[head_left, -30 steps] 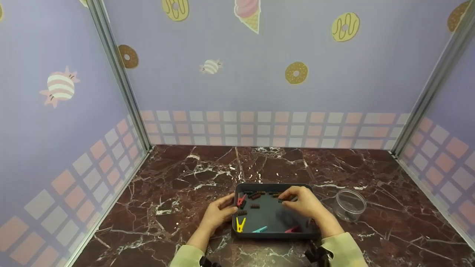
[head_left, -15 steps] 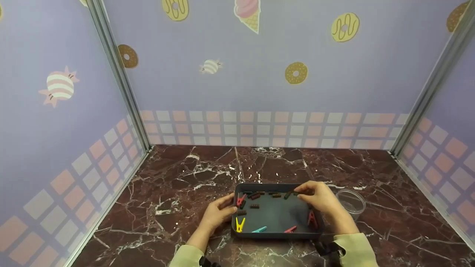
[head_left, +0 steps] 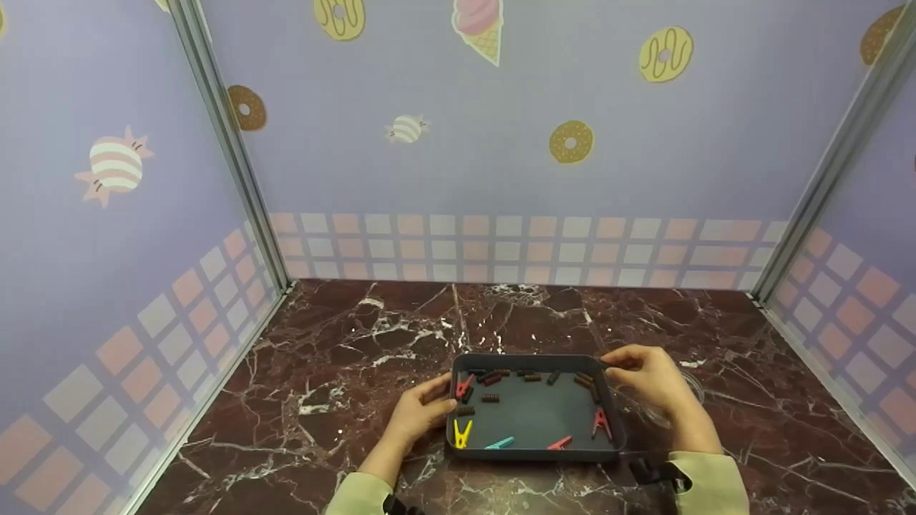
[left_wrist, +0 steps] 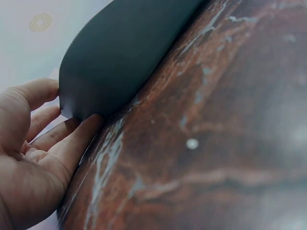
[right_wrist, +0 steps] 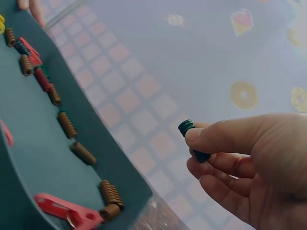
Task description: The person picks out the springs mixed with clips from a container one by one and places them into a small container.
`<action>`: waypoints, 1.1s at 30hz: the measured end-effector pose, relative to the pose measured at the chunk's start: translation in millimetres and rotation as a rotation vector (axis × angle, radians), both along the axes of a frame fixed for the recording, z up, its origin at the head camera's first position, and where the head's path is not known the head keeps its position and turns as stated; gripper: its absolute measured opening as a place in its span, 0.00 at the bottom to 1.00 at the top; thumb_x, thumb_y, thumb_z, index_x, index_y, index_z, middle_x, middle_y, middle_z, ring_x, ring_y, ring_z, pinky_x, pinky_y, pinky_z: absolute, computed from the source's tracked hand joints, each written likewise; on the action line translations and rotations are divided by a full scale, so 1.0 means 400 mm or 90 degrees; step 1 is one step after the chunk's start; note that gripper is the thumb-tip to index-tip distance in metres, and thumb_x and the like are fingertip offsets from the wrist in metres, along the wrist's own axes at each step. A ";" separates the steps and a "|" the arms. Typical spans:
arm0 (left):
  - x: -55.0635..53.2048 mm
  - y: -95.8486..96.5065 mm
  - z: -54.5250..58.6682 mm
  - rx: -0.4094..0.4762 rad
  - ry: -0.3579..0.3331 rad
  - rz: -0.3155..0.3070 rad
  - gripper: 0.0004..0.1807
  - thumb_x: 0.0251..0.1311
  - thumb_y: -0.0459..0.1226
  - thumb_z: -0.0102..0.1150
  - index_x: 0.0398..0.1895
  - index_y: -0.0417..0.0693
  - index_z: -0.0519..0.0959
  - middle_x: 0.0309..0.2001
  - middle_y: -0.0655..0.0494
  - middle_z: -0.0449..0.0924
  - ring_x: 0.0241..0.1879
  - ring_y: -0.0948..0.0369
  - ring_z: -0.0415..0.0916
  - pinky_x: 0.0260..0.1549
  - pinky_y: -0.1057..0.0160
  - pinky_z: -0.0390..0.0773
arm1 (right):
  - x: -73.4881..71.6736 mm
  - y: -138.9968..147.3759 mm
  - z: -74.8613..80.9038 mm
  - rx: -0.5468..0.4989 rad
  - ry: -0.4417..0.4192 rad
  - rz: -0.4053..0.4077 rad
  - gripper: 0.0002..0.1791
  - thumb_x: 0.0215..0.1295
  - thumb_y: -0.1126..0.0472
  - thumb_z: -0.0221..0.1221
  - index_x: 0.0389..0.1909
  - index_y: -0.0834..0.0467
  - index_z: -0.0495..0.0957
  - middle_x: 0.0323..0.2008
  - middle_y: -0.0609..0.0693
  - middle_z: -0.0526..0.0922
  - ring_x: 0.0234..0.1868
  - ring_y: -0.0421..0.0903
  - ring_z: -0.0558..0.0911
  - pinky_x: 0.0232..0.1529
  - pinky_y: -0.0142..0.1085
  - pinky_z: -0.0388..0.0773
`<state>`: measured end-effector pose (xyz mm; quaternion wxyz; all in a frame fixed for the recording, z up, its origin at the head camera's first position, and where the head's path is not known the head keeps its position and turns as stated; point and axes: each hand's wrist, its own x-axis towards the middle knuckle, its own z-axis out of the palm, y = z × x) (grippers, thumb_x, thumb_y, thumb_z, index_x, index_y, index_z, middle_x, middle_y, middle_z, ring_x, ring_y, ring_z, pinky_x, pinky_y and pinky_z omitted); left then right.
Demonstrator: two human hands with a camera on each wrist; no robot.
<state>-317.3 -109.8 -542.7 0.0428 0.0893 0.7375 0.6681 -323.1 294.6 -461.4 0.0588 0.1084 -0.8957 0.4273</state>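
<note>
The left hand (head_left: 422, 413) touches the tray (head_left: 537, 455) at its left edge, probably to steady it. Inside, brown springs (right_wrist: 83, 153) lie mostly along the back edge. Near the back right corner, the right hand (head_left: 653, 378) narrowly pinches a green spring (right_wrist: 185, 126), seemingly because it is small.

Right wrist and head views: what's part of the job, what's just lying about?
Likely the job:
green spring, pinched by right hand
tray, touched by left hand
other springs
clear tub, perhaps; partly hidden behind right hand

Likely lying about:
yellow clip
blue clip
red clips
</note>
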 end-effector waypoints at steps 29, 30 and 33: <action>0.000 0.000 0.000 0.014 -0.007 -0.011 0.32 0.67 0.32 0.63 0.73 0.35 0.69 0.73 0.31 0.67 0.69 0.38 0.72 0.49 0.57 0.87 | 0.036 0.168 -0.007 0.068 -0.067 -0.140 0.19 0.66 0.58 0.67 0.54 0.65 0.85 0.48 0.62 0.88 0.41 0.46 0.84 0.37 0.36 0.81; 0.000 0.000 0.000 0.012 -0.005 -0.010 0.32 0.67 0.32 0.63 0.73 0.35 0.69 0.73 0.31 0.67 0.69 0.38 0.72 0.49 0.57 0.87 | 0.036 0.171 -0.008 0.071 -0.071 -0.140 0.19 0.66 0.58 0.67 0.54 0.65 0.85 0.48 0.63 0.87 0.41 0.47 0.85 0.37 0.36 0.81; 0.002 0.001 0.003 0.006 -0.002 -0.008 0.32 0.67 0.33 0.64 0.73 0.35 0.69 0.73 0.31 0.67 0.69 0.38 0.72 0.50 0.58 0.87 | 0.035 0.176 -0.009 0.080 -0.081 -0.139 0.18 0.67 0.59 0.66 0.53 0.65 0.85 0.49 0.65 0.87 0.43 0.51 0.85 0.36 0.37 0.81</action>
